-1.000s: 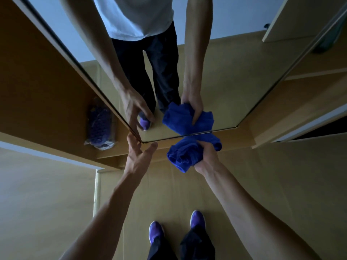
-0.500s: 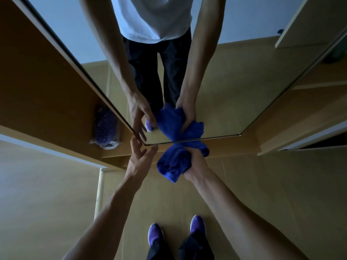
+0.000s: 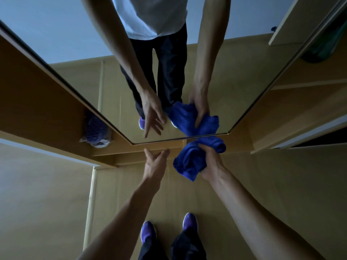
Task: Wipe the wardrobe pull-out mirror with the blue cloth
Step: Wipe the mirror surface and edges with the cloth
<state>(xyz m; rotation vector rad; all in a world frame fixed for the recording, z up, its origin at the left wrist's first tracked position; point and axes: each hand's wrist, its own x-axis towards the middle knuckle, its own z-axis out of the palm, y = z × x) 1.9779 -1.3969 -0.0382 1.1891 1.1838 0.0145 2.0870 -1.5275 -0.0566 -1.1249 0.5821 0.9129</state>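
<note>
Clutching the soft, limp blue cloth (image 3: 187, 162) mid-wad, your right grip (image 3: 212, 164) presses it against the wardrobe mirror (image 3: 112, 81); your left grip (image 3: 155, 162) hovers spread.

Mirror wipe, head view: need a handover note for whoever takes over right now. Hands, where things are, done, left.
Hands: the left hand is open, fingers spread, just below the bottom edge of the mirror, holding nothing. The right hand grips the bunched blue cloth.
Things: the cloth's top meets the mirror near its lower right corner.
Done: cloth is at the glass; how much is wiped cannot be told.
Left: wipe upward across the pane.
</note>
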